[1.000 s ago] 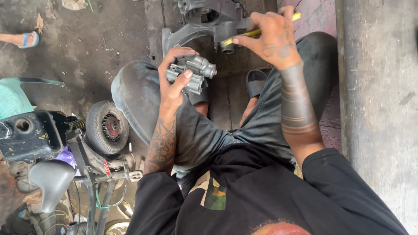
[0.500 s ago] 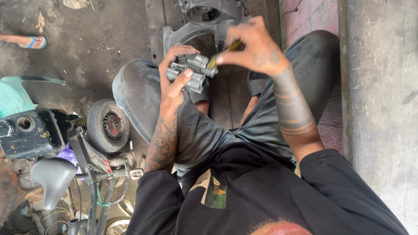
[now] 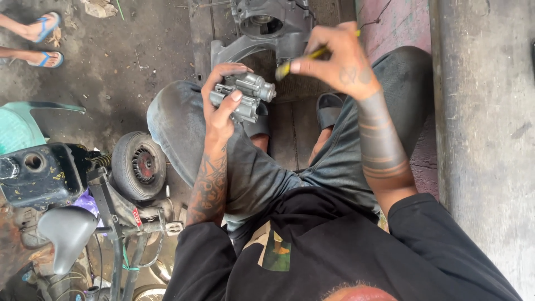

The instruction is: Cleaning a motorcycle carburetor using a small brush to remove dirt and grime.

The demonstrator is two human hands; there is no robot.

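I sit with my knees apart and look down at my lap. My left hand (image 3: 220,103) grips a small grey metal carburettor (image 3: 248,95) above my left knee. My right hand (image 3: 334,58) pinches a yellow-handled screwdriver (image 3: 301,60) whose dark tip points at the right end of the carburettor. Beyond both hands a larger grey engine casing (image 3: 270,25) lies on the floor boards.
A small scooter with a wheel (image 3: 139,164), black tank (image 3: 39,173) and grey seat (image 3: 67,231) stands at my left. A green plastic chair (image 3: 19,125) is at the left edge. Another person's feet in blue sandals (image 3: 42,39) are top left. A concrete wall (image 3: 485,128) runs along the right.
My right hand came down and left with the screwdriver from a raised position, bringing its tip to the carburettor. The left hand keeps holding the carburettor in about the same place.
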